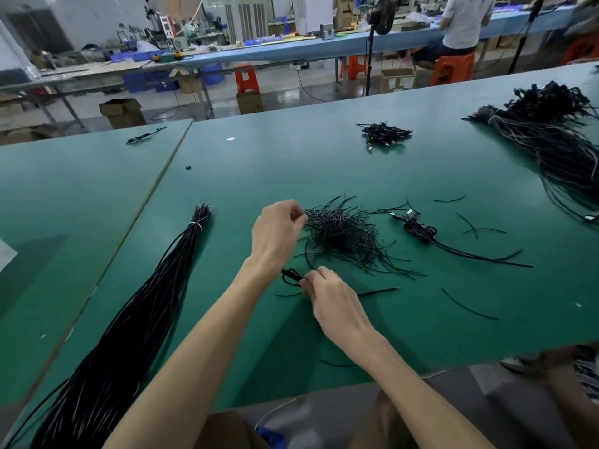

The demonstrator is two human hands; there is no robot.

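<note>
A loose heap of thin black twist ties [345,236] lies in the middle of the green table [291,170]. My left hand [275,233] is at the heap's left edge, its fingertips pinching a tie there. Nearer to me, my right hand [334,303] grips a small coiled black cable [291,276], whose loop sticks out to the left of my fingers. Single ties lie scattered around both hands.
A long tied bundle of black cables [139,319] runs along my left. A coiled USB cable [418,226] lies right of the heap, a small pile of finished coils [384,132] farther back, a big cable bundle [551,137] at the far right. A seated person [462,24] works at another bench behind.
</note>
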